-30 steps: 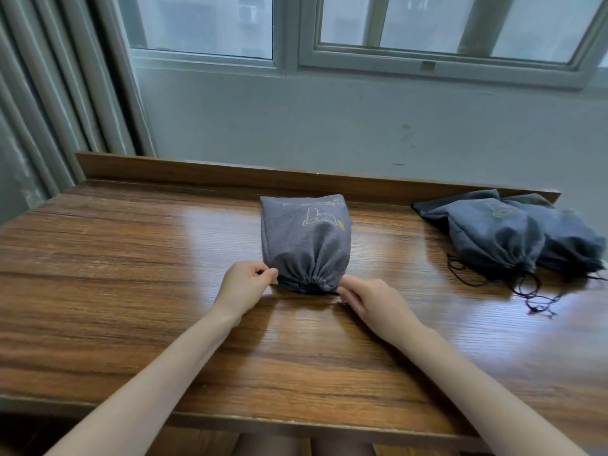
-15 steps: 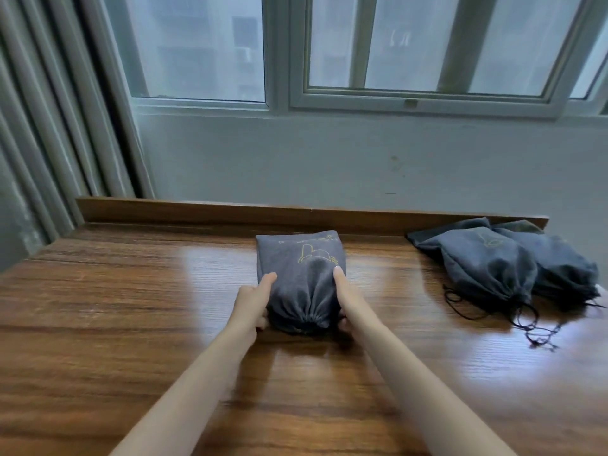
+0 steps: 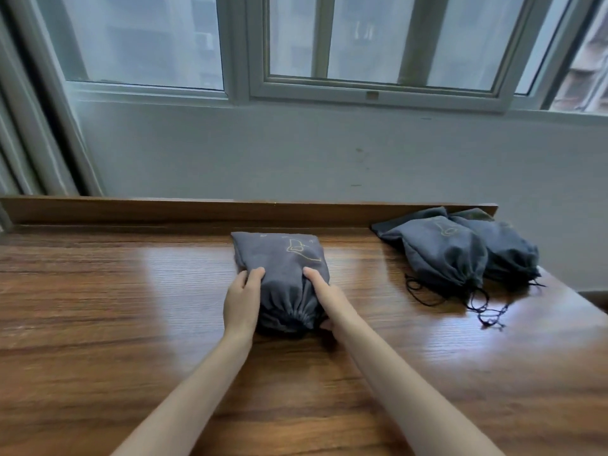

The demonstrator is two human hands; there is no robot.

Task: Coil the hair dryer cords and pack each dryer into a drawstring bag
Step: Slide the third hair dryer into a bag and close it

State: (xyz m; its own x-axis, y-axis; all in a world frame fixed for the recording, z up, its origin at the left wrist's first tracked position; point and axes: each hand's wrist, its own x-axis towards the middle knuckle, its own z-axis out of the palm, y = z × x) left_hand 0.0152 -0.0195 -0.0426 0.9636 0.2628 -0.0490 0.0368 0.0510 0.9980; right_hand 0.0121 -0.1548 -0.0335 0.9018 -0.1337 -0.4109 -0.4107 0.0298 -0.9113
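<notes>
A filled grey drawstring bag (image 3: 283,258) with a yellow line drawing lies in the middle of the wooden table (image 3: 98,291), its gathered mouth towards me. My left hand (image 3: 241,301) grips its left side, fingers curled over the top. My right hand (image 3: 324,297) holds the right side, fingers laid along the cloth and the thumb low by the mouth. The bag's contents are hidden.
Two more filled grey bags (image 3: 437,255) (image 3: 508,251) lie at the back right, their black cords (image 3: 483,307) trailing over the table. A raised wooden ledge (image 3: 164,210) runs along the table's far edge below the wall and windows.
Both hands left the drawn mouth of the bag and moved forward onto its two sides. The view has tilted up towards the window.
</notes>
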